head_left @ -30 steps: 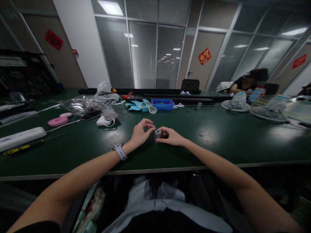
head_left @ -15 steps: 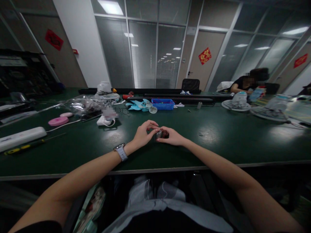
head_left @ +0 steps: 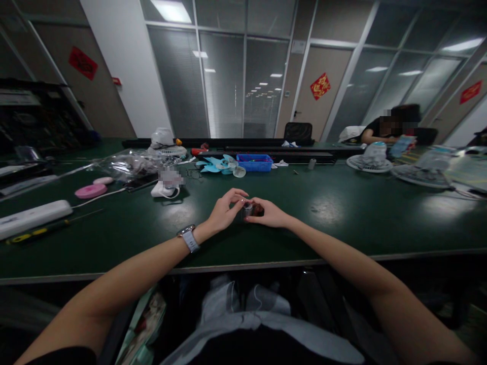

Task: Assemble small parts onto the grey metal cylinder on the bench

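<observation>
1. Risk, tipping: The small metal cylinder could tilt or slip. The probable cause is the left hand pushing sideways at the top while the right hand grips too loosely.
2. Risk, rolling: If it falls onto its side, its round wall could let it roll across the smooth desk toward the front edge, and the lap lies below that edge.
3. Risk, poor sight: The fingertips crowd the upper end, so a small part there could be missed or knocked loose.
4. Right hand state: The thumb and fingers curve around the cylinder and hold it from the right, thumb on the near side.
5. Left hand state: The thumb and forefinger are bent, with a narrow gap between them, at the top left of the cylinder. Whether they touch it or pinch anything cannot be told.
6. Position of the cylinder: It is upright between the two hands, inside the right grip and just beside the left thumb tip. Whether its base rests on the desk cannot be told.
7. Surroundings: A blue bin and blue fan blades lie beyond the hands, well apart from the cylinder.
</observation>
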A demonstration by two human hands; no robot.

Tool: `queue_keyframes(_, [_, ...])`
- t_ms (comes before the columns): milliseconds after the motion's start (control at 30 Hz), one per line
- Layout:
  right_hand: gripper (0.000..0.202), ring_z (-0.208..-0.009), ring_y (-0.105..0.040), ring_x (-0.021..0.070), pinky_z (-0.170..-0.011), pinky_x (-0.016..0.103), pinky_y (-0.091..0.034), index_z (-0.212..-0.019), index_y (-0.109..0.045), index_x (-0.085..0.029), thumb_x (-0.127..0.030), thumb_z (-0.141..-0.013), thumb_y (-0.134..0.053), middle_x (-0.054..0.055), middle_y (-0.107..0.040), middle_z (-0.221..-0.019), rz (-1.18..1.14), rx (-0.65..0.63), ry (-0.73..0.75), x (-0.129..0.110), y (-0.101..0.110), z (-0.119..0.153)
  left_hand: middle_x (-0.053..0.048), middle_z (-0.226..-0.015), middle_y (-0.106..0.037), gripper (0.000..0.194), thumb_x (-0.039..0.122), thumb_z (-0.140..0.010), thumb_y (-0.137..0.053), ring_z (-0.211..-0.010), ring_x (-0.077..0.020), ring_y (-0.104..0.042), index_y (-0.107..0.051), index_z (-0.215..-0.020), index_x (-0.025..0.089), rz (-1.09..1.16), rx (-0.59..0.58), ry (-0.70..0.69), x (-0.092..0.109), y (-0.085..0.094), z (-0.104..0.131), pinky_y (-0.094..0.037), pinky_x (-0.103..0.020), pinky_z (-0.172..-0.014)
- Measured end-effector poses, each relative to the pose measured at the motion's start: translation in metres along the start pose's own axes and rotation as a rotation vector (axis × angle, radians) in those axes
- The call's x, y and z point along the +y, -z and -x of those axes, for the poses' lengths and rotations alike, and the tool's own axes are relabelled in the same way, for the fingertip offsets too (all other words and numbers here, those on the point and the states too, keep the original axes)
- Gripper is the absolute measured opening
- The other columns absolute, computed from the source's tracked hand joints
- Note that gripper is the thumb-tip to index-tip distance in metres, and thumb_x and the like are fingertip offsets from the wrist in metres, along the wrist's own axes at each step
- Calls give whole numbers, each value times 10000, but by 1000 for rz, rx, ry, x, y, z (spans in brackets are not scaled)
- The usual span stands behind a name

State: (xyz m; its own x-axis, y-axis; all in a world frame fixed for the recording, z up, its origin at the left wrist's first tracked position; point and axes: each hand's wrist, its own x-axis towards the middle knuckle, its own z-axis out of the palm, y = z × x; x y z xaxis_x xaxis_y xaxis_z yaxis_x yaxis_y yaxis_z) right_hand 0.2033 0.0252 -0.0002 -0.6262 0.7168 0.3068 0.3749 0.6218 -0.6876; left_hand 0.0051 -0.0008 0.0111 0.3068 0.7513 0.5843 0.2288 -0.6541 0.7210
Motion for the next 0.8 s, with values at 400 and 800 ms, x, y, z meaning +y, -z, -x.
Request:
queue_keyframes(400, [454,-698,-543,121,-632,248,-447,-1089,-565,-162,-410,-735,-705,17,-607,-873,-14,-15,11,-4,2,1,-27,-810,-710,297,309,-784,-666,-823,-186,-681,-529,-1020,192,-153,101,-18,5,0,-1,-498,-333,-818])
queue_keyframes(800, [486,-688,-538,118,-639,254,-445,-1099,-564,-165,-427,-719,-716,22,-614,-884,9,7,6,-2,0,0,-39,-870,-718,250,307,-802,-649,-864,-186,-679,-529,-991,195,-220,226,-67,11,-1,-1,-471,-312,-757])
